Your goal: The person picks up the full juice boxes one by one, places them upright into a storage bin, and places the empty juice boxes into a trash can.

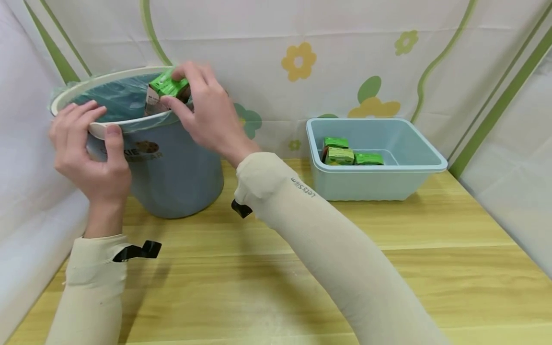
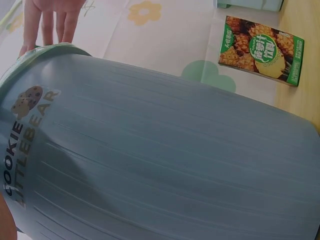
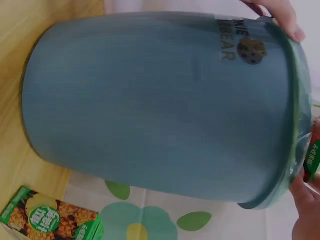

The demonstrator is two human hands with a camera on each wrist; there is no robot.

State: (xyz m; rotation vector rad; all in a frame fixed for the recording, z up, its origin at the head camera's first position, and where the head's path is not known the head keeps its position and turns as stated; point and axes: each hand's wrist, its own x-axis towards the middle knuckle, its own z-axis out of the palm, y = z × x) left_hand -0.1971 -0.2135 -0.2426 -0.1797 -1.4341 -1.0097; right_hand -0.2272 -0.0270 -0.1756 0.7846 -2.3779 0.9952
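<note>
A blue-grey trash bin (image 1: 181, 167) with a cookie-and-bear print stands upright at the left of the table. My left hand (image 1: 86, 143) grips its rim at the near left, thumb outside and fingers over the edge. At the bin's mouth, my right hand (image 1: 211, 105) holds a green-topped juice carton (image 1: 166, 86) between thumb and fingers; its lower part is hidden behind the rim. Part of this carton's red and green side shows in the right wrist view. Another juice carton (image 2: 261, 50), printed with pineapples, stands beyond the bin, hidden from the head view.
A teal plastic liner (image 1: 125, 91) covers the bin's inside and folds over its rim. To the right, a light blue basin (image 1: 358, 184) holds several green-topped cartons (image 1: 339, 156). A white flower-print cloth (image 1: 267, 48) hangs behind the wooden table (image 1: 280, 287).
</note>
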